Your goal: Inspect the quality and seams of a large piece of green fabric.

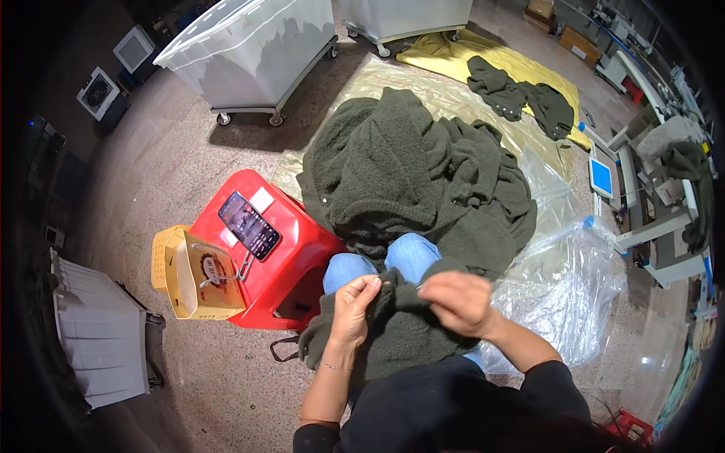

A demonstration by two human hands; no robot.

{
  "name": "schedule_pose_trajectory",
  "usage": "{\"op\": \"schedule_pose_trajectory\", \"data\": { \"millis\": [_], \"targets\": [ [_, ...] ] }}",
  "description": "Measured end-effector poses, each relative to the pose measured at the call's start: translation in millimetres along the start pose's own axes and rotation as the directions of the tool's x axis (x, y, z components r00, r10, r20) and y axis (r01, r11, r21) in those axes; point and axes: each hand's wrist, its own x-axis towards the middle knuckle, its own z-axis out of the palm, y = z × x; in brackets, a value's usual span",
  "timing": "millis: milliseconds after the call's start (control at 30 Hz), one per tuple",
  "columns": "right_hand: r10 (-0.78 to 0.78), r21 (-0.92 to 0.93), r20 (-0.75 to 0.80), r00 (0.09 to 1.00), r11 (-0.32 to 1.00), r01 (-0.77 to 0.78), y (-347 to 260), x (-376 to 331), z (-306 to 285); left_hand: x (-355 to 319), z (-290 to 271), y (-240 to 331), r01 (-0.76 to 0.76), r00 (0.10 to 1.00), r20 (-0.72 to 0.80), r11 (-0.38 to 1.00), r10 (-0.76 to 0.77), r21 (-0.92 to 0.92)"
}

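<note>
A dark green fleece garment [400,340] lies across my lap, over blue trousers. My left hand [353,306] pinches its upper edge between thumb and fingers. To the right, my right hand [459,302] is raised just above the cloth, its fingers drawn together and slightly blurred. A tiny bright glint shows by its fingertips; what they hold is too small to make out. Beyond my knees rises a big heap of the same green fleece garments [400,166].
At left stands a red plastic stool [302,241] bearing a phone [249,226], with a yellow basket [198,275] against it. Clear plastic sheeting [559,302] spreads at right. Wheeled grey bins [249,57] stand behind; more garments lie on a yellow sheet [445,53].
</note>
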Motion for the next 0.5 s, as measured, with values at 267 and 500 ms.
{"op": "schedule_pose_trajectory", "data": {
  "millis": [267, 500],
  "targets": [
    [0.175, 0.097, -0.011, 0.985, 0.98, -0.173, -5, -8, 49, -11, 5, -5, -0.062, 0.998, -0.017, 0.998, 0.063, 0.034],
    [0.167, 0.107, 0.044, 0.985, 0.979, -0.171, -7, -13, 46, -9, 1, -12, -0.042, 0.998, -0.042, 0.999, 0.043, 0.014]
  ]
}}
